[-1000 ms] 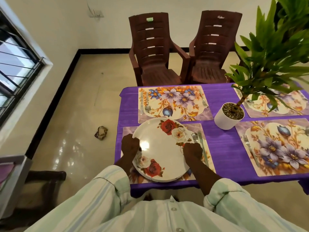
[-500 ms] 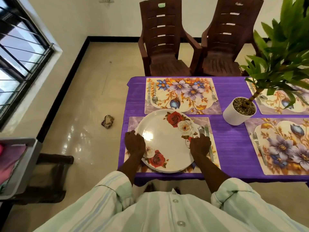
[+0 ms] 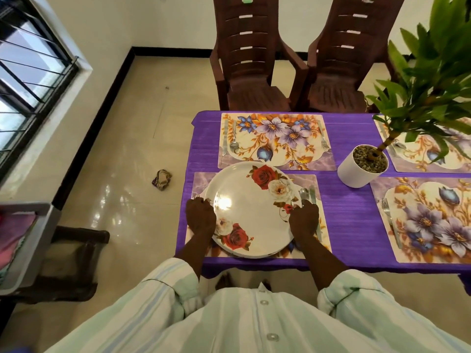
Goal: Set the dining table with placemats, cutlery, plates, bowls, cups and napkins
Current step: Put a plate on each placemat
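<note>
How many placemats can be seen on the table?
4. One lies under the plate near the person, one beyond it before the chairs, one at near right, one at far right behind the plant. More may lie out of frame.

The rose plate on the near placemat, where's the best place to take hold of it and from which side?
Probably the plate by its thin rim at opposite edges, from left and right, as the left hand and right hand grip it now. It is wide, flat and shallow; the spoon lying close on the right leaves little room there.
</note>
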The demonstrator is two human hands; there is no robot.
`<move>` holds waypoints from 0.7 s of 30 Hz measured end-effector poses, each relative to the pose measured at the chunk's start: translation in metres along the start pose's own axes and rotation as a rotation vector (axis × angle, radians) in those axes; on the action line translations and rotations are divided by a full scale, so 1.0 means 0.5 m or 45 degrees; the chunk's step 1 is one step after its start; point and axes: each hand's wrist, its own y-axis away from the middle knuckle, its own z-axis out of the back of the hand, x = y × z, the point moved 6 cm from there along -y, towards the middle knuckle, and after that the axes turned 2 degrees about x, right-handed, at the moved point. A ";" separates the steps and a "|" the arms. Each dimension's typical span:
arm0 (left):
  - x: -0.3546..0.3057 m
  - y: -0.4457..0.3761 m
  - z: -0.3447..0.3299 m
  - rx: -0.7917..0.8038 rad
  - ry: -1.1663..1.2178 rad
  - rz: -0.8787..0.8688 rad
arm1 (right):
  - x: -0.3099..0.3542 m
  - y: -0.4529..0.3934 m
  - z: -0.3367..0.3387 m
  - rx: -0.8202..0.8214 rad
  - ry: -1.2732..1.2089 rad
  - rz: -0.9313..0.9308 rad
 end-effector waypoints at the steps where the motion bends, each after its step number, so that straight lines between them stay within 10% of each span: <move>1: -0.003 0.000 0.002 0.002 -0.014 0.001 | 0.004 0.000 0.002 -0.012 0.004 0.012; 21: -0.031 0.031 0.028 -0.055 0.175 0.044 | 0.023 0.000 0.012 0.000 0.366 0.121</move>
